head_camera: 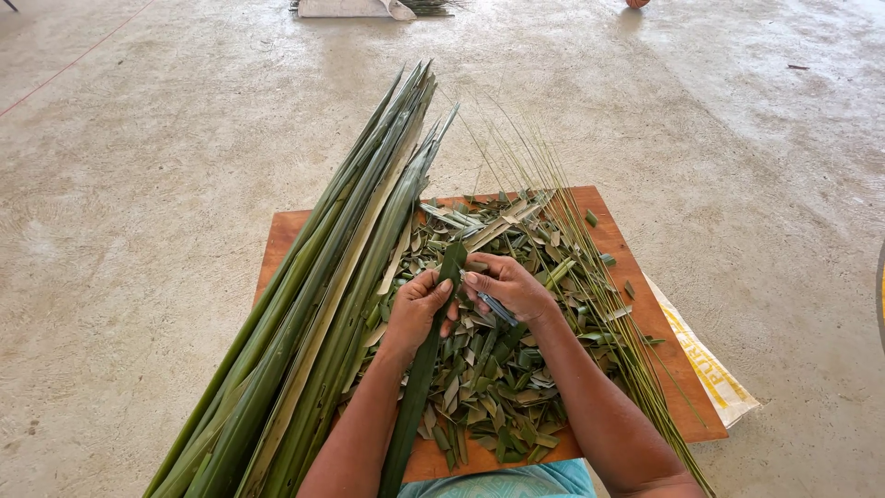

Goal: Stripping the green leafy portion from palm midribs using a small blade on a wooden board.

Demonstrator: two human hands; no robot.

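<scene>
The left hand (419, 309) is closed around a long green leaf (419, 387), thumb on top, and pins it near its far end so that the strip lies steady along the person's lap and out over the board (286, 235). The right hand (507, 288) is closed too, pinching the leaf's tip just beside the left thumb, with a small dark blade (498, 309) tucked in the same fingers, its edge pointing back towards the person; held this way the one hand can steady and cut at once.

On the left, a thick bundle of uncut leaves (323, 304) rests slantwise, its points far out over the concrete floor (138, 184), within easy reach of the left hand. On the right, a sheaf of thin stripped ribs (590, 286) lies apart, probably to keep it clear of the waste. Between them, cut green scraps (489, 378) cover the board under the hands. A white sack (710, 373) peeks out from beneath the board's right edge
</scene>
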